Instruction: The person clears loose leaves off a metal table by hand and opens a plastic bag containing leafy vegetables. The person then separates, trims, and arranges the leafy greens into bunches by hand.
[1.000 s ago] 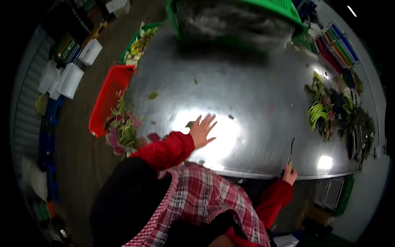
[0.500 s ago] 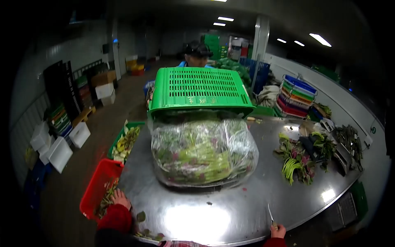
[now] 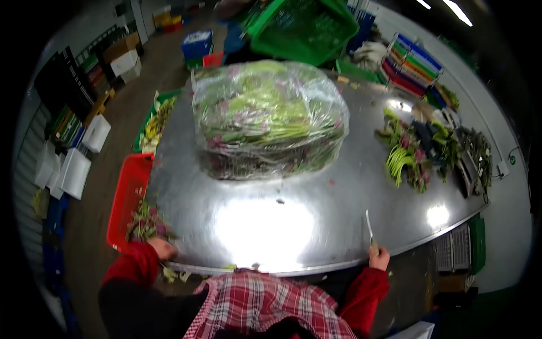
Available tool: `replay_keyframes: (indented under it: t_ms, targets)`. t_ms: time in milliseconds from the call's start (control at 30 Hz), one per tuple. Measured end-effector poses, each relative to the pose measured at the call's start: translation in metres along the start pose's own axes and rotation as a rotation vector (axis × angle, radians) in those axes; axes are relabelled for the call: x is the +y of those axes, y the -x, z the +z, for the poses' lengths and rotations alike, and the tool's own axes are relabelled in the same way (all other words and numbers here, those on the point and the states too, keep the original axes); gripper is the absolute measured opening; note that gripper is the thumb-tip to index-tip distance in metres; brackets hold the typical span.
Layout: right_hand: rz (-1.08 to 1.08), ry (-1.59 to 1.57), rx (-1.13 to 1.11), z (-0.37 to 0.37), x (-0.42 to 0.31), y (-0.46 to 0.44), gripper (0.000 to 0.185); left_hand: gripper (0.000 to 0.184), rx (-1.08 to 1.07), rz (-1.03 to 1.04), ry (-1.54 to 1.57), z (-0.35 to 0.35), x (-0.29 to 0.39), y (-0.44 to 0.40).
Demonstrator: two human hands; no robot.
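1. Has the right hand (image 3: 379,259) clamped on a knife (image 3: 370,233) by its handle, near the front edge of the table (image 3: 339,217), with the blade pointing away over the metal.
2. Has the left hand (image 3: 162,248) at the front-left corner, just beside the loose greens (image 3: 148,221); too blurred to tell fingers apart from together, or any hold on a stem.
3. Faces a large clear bag (image 3: 271,118), packed with leafy stems, on the far half of the table, left of its middle and well apart from both hands.
4. Tilted beyond the bag: a green crate (image 3: 305,31), hollow side in view.
5. At the left side of the table: a red bin (image 3: 127,189), with the loose greens at its near end; beyond it, a green bin (image 3: 158,118) of yellowish scraps.
6. Toward the right end of the table: a leafy heap (image 3: 405,155), well apart from the knife; farther back, coloured crates (image 3: 409,65) in a stack.
7. Wears red sleeves (image 3: 364,294) and a plaid apron (image 3: 254,299).
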State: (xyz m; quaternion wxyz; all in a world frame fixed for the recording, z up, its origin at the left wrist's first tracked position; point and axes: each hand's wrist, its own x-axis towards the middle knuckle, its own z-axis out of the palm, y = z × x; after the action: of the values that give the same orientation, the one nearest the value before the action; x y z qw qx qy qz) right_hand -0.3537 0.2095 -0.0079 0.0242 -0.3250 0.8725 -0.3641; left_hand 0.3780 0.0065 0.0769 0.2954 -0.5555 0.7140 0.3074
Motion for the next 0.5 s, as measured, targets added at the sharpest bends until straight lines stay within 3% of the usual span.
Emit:
replay_keyframes:
  t_ms: [33,67,100,133,167,200,267,367,433,500]
  targets:
    - [-0.036,0.012,-0.056,-0.005,-0.003,-0.003,0.036,0.049,0.142,-0.093,-0.112,0.010,-0.044,-0.007]
    - [0.047,0.034,-0.123,-0.005,-0.002,-0.005,0.032,0.045,0.159,-0.405,-0.238,0.028,-0.096,-0.028]
    - [0.093,-0.066,-0.162,-0.007,-0.017,-0.002,0.029,0.036,0.194,-0.408,-0.282,0.018,-0.114,-0.024]
    - [0.084,-0.174,-0.197,-0.003,-0.025,0.000,0.029,0.028,0.603,-0.204,-0.285,0.011,-0.100,-0.013]
    - [0.075,-0.282,-0.231,0.001,-0.032,0.003,0.029,0.025,0.755,-0.113,-0.140,-0.011,-0.059,-0.012]
    - [0.080,-0.276,-0.250,0.003,-0.047,0.007,0.029,0.026,0.728,0.006,0.144,-0.034,-0.016,-0.010]
    - [-0.194,-0.150,-0.460,0.011,-0.075,0.016,0.031,0.029,0.920,0.182,0.148,-0.037,0.041,-0.049]
    - [-0.239,0.234,-0.581,0.018,-0.111,0.028,0.044,0.038,1.128,0.539,0.058,-0.079,0.152,-0.087]
    - [-0.278,0.197,-0.611,0.021,-0.113,0.027,0.045,0.045,1.235,0.717,-0.072,-0.113,0.209,-0.110]
    - [-0.272,0.243,-0.616,0.020,-0.111,0.026,0.046,0.050,1.189,0.714,-0.102,-0.124,0.251,-0.149]
